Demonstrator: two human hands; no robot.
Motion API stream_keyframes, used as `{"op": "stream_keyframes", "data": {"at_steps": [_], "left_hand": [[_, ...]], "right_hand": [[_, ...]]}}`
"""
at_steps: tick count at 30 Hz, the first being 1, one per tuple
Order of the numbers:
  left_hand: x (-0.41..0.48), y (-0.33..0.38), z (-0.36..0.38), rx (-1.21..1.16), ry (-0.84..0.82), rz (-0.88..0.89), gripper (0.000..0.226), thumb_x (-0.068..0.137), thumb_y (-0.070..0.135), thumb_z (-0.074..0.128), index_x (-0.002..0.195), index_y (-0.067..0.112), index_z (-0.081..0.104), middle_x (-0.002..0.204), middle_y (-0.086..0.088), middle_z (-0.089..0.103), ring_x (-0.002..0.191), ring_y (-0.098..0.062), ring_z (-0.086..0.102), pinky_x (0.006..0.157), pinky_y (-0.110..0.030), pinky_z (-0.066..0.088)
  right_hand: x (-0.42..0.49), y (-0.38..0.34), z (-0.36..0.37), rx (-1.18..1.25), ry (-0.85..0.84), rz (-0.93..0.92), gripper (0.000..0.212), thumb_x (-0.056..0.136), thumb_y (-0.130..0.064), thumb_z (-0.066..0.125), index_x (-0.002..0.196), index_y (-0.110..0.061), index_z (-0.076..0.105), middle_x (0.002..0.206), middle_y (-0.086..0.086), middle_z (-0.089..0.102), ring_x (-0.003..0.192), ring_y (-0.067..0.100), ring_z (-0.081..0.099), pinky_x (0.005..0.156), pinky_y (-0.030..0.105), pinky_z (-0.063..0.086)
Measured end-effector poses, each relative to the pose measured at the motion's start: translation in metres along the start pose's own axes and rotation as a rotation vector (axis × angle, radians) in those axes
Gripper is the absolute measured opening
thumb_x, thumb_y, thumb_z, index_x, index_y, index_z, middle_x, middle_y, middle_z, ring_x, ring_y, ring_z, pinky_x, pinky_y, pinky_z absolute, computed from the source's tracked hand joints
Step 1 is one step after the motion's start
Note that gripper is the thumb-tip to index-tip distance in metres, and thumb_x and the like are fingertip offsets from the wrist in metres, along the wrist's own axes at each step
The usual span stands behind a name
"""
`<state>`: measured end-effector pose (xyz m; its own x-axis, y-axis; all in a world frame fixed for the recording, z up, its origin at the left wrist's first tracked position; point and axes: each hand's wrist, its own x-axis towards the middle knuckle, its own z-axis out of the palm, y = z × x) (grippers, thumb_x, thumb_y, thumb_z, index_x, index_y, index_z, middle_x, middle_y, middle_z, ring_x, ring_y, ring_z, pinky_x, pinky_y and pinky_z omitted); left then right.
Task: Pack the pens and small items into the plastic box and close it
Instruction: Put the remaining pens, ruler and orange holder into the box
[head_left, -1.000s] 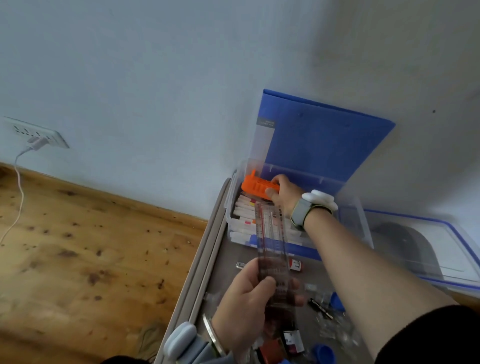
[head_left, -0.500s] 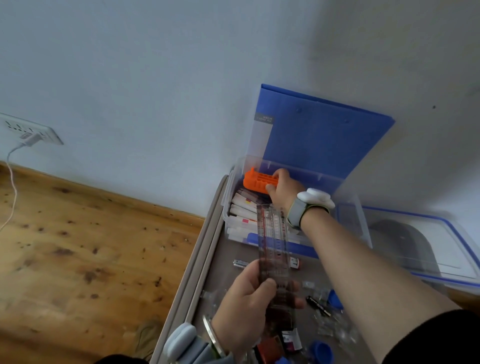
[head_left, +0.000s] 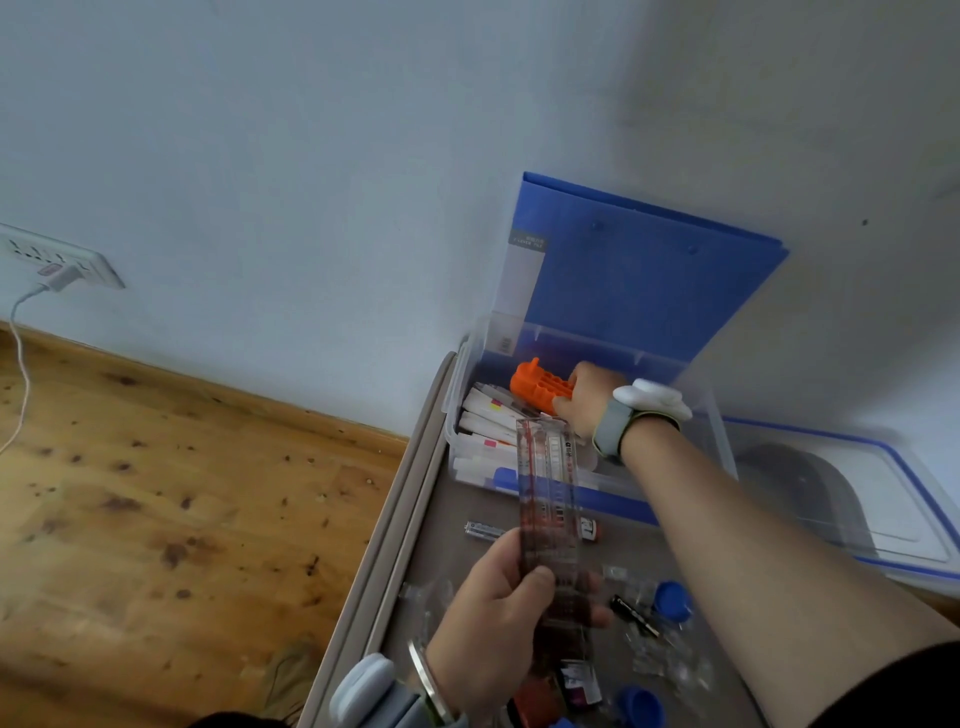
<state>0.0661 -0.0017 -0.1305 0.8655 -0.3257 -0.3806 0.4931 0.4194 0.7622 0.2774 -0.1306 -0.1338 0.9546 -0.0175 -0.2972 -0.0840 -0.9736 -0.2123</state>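
Head camera looks down on a grey table set against a pale wall, with a wooden floor to the left. A clear plastic box stands open at the far end of the table. White pens lie side by side in its left part.

The right hand reaches into the far side of the box. Its fingers are curled round the right end of an orange holder, which sits above the pens near the box's back wall. A grey watch is on that wrist.

The left hand is nearer the camera, over the table. It pinches a clear ruler, thumb on top and fingers underneath. The ruler points away from the person, and its far end reaches over the near edge of the box.

A blue folder leans on the wall right behind the box. The box's lid, clear with a blue rim, lies to the right.

On the table in front of the box lie two batteries, two blue caps and a scatter of small clear bits. A wall socket with a white cable plugged in is at far left.
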Motion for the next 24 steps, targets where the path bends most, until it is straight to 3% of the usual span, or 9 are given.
{"op": "stream_keyframes", "data": {"at_steps": [2, 6, 10, 14, 18, 21, 24], "left_hand": [[0.0, 0.001, 0.0, -0.005, 0.004, -0.002, 0.025, 0.097, 0.003, 0.036, 0.108, 0.014, 0.055, 0.094, -0.013, 0.072, 0.085, -0.033, 0.07, 0.063, -0.035, 0.055], [0.0, 0.001, 0.001, 0.0, 0.016, -0.009, 0.026, 0.098, 0.002, 0.035, 0.109, 0.014, 0.055, 0.091, -0.012, 0.073, 0.083, -0.031, 0.071, 0.059, -0.033, 0.054], [-0.001, 0.0, 0.001, -0.006, 0.019, -0.012, 0.026, 0.098, 0.001, 0.034, 0.108, 0.013, 0.055, 0.09, -0.012, 0.073, 0.08, -0.03, 0.071, 0.056, -0.031, 0.054], [-0.002, 0.0, -0.001, -0.006, 0.021, -0.005, 0.027, 0.098, 0.001, 0.033, 0.108, 0.013, 0.055, 0.09, -0.013, 0.073, 0.079, -0.029, 0.071, 0.055, -0.031, 0.054], [0.0, -0.002, -0.002, 0.002, 0.013, -0.01, 0.027, 0.098, 0.001, 0.034, 0.108, 0.013, 0.055, 0.092, -0.013, 0.073, 0.081, -0.03, 0.071, 0.06, -0.034, 0.056], [0.001, -0.004, -0.002, -0.014, 0.009, -0.01, 0.026, 0.097, 0.0, 0.034, 0.109, 0.011, 0.055, 0.09, -0.012, 0.073, 0.082, -0.032, 0.07, 0.071, -0.042, 0.057], [0.001, -0.006, -0.003, -0.026, 0.015, -0.014, 0.026, 0.097, -0.001, 0.034, 0.109, 0.009, 0.054, 0.09, -0.014, 0.073, 0.081, -0.034, 0.07, 0.072, -0.041, 0.057]], "right_hand": [[-0.003, -0.008, -0.006, -0.026, -0.033, -0.002, 0.031, 0.093, -0.023, 0.051, 0.118, -0.004, 0.055, 0.117, 0.017, 0.059, 0.085, 0.021, 0.044, 0.057, 0.021, 0.032], [-0.009, -0.026, -0.011, -0.182, -0.007, -0.054, 0.027, 0.097, -0.021, 0.042, 0.115, -0.006, 0.055, 0.111, 0.011, 0.062, 0.093, 0.023, 0.059, 0.072, 0.027, 0.039], [-0.001, -0.037, -0.008, -0.14, 0.008, -0.059, 0.027, 0.099, -0.014, 0.038, 0.119, -0.004, 0.053, 0.12, 0.014, 0.059, 0.106, 0.026, 0.058, 0.074, 0.028, 0.035], [0.0, -0.03, 0.0, -0.171, 0.089, -0.071, 0.029, 0.09, -0.015, 0.05, 0.118, -0.008, 0.044, 0.104, 0.013, 0.062, 0.079, 0.025, 0.055, 0.064, 0.032, 0.039], [0.0, -0.018, 0.005, -0.168, 0.096, -0.025, 0.036, 0.088, -0.014, 0.053, 0.12, -0.007, 0.039, 0.101, 0.014, 0.062, 0.072, 0.025, 0.05, 0.061, 0.033, 0.038], [0.006, -0.018, 0.004, -0.142, 0.084, 0.016, 0.037, 0.087, -0.019, 0.055, 0.118, -0.006, 0.041, 0.104, 0.015, 0.062, 0.083, 0.029, 0.059, 0.064, 0.034, 0.038], [0.01, -0.026, 0.002, -0.159, 0.006, 0.054, 0.043, 0.08, -0.02, 0.063, 0.116, -0.006, 0.046, 0.109, 0.013, 0.061, 0.098, 0.032, 0.06, 0.071, 0.035, 0.041]]}}
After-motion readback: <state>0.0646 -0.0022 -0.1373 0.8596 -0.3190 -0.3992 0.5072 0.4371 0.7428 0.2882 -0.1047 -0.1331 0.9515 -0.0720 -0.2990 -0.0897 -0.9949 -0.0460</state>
